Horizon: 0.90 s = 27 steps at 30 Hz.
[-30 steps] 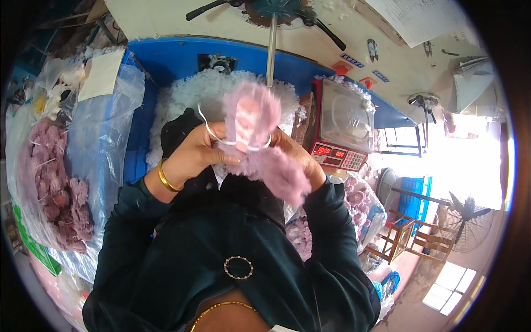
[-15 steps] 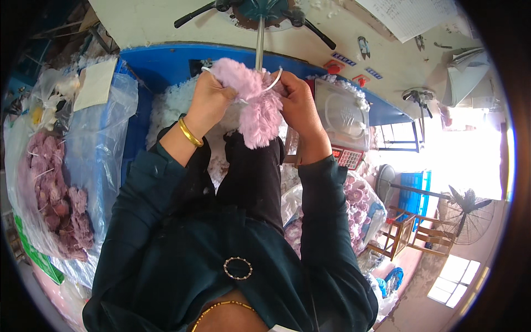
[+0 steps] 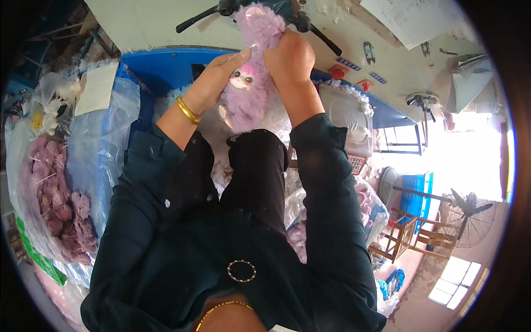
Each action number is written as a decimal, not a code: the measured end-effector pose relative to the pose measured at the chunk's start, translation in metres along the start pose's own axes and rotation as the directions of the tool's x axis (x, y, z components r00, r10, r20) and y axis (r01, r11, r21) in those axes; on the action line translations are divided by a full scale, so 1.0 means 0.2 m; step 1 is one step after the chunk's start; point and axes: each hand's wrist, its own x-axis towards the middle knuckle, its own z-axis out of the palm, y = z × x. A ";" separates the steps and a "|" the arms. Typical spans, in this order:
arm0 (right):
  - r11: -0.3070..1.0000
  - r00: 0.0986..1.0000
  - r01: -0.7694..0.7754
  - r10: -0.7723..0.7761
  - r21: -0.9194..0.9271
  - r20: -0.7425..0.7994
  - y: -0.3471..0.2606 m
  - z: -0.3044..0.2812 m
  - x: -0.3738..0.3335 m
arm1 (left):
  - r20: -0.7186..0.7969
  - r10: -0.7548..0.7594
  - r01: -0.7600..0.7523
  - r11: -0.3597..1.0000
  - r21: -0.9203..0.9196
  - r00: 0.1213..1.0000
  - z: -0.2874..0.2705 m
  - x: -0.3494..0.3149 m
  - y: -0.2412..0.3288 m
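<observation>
A fluffy pink plush toy (image 3: 248, 108) with a small pale face and dark eyes hangs between my hands, in front of the table edge. My left hand (image 3: 220, 77) is closed on its side beside the face, thumb along the fur. My right hand (image 3: 291, 60) grips the toy higher up, near the narrow part under its upper furry end; most of those fingers are hidden. Behind the upper fur stands a machine with black handles (image 3: 197, 19). The metal tube seen before is now covered by the toy.
White stuffing (image 3: 276, 119) lies in the blue bin (image 3: 166, 60) before my knees. At left, a plastic bag (image 3: 102, 144) holds pink plush skins (image 3: 47, 182). A clear-lidded scale (image 3: 345, 119), red buttons (image 3: 337, 72), a wooden chair (image 3: 401, 243) and a fan (image 3: 470, 216) are at right.
The toy has been turned so its face shows, and it has come off or in front of the metal tube. My right hand has moved up; the white loops no longer show.
</observation>
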 end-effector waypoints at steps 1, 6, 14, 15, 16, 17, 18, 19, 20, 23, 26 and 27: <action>1.000 1.000 -0.010 0.010 0.028 -0.004 0.00 0.01 0.02 | -0.009 0.006 -0.006 1.000 0.001 1.000 -0.01 0.01 0.00; 0.956 0.939 0.240 -0.185 0.168 -0.289 0.11 0.10 -0.14 | 0.105 0.023 -0.023 1.000 -0.003 0.994 -0.09 -0.03 -0.09; 0.583 0.989 -0.113 0.146 0.805 0.033 0.07 -0.02 -0.33 | 0.145 0.213 -0.256 0.863 0.436 0.966 -0.02 -0.22 -0.09; 0.740 1.000 0.008 0.009 0.673 -0.022 0.09 -0.04 -0.33 | 0.179 0.327 -0.361 0.666 0.653 0.928 -0.01 -0.24 -0.09; 0.850 0.990 0.141 -0.135 0.508 -0.048 0.11 -0.08 -0.34 | 0.244 0.420 -0.421 0.406 0.811 0.874 0.00 -0.25 -0.09; 0.837 0.992 0.123 -0.119 0.533 -0.042 0.09 -0.08 -0.36 | 0.332 0.482 -0.431 0.107 0.896 0.810 0.01 -0.26 -0.08; 0.824 0.994 0.103 -0.101 0.558 -0.036 0.08 -0.10 -0.38 | 0.430 0.625 -0.532 -0.027 0.846 0.651 0.05 -0.26 -0.09; 0.856 0.999 0.042 -0.043 0.514 -0.010 0.04 -0.08 -0.38 | 0.415 0.635 -0.502 -0.049 0.863 0.652 0.08 -0.26 -0.10; 0.883 1.000 -0.020 0.015 0.469 0.013 0.01 -0.06 -0.37 | 0.400 0.644 -0.470 -0.070 0.880 0.653 0.09 -0.25 -0.11; 0.861 0.974 0.062 0.058 0.506 -0.218 -0.03 0.04 -0.22 | 0.354 0.606 -0.333 -0.152 0.931 0.713 0.14 -0.25 -0.10; 0.943 0.862 0.251 -0.320 -0.218 -0.394 0.17 0.26 0.04 | 0.201 0.605 -0.258 0.007 0.966 0.771 0.22 -0.21 -0.07; 0.987 0.935 0.089 -0.038 0.131 -0.353 0.15 0.29 0.06 | 0.127 0.602 -0.234 0.103 0.967 0.788 0.23 -0.21 -0.07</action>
